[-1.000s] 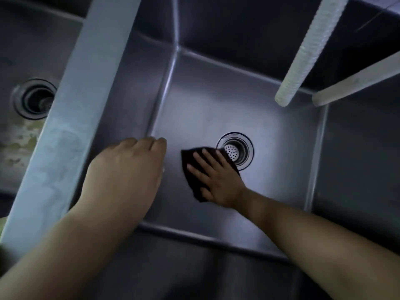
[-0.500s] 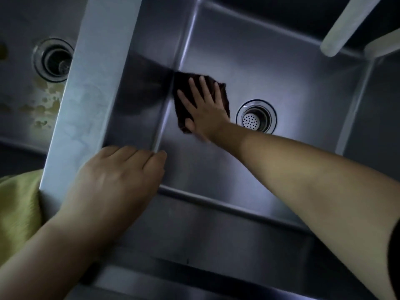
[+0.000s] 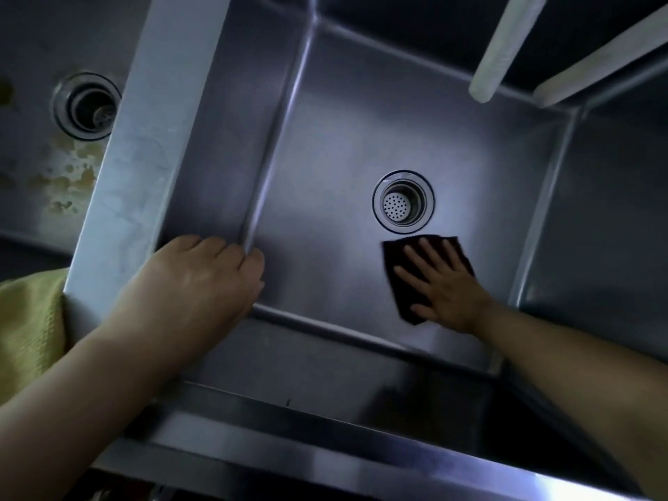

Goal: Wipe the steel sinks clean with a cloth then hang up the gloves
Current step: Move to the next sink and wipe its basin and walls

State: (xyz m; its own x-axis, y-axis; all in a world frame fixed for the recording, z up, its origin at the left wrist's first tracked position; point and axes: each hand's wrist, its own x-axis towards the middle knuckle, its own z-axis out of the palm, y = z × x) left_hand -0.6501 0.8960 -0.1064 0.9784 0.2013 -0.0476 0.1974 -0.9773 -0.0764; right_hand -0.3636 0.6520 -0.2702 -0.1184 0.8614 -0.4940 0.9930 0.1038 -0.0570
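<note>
So my right hand (image 3: pixel 442 283) is flat on the dark cloth (image 3: pixel 401 283), fingers (image 3: pixel 415 256) spread wide and pressing it onto the floor of the right-hand steel sink (image 3: pixel 325 229). I'm not pinching it, just palming it, because that way more of the cloth stays on the steel. It sits just on my side of the strainer drain (image 3: pixel 403 202), close to it but not on it.

My left hand (image 3: pixel 202 280) is curled loosely over the near-left corner of the basin, fingers bent down, holding nothing. I'd say it's just there to brace me while I lean in.

Off past my left hand, across the divider (image 3: pixel 144 157), is the other sink (image 3: pixel 36 175), with brownish blotches around its open drain (image 3: pixel 86 104). That one clearly needs doing next, I reckon.

Stuff I can't really make out: most of the cloth is hidden under my palm, so no idea how it's folded. A yellow fabric thing (image 3: pixel 29 327) pokes in beside my left forearm, cut off by the frame. It could be a towel, can't tell. Two pale pipes (image 3: pixel 506 48) are cropped at the top. No gloves in sight.
</note>
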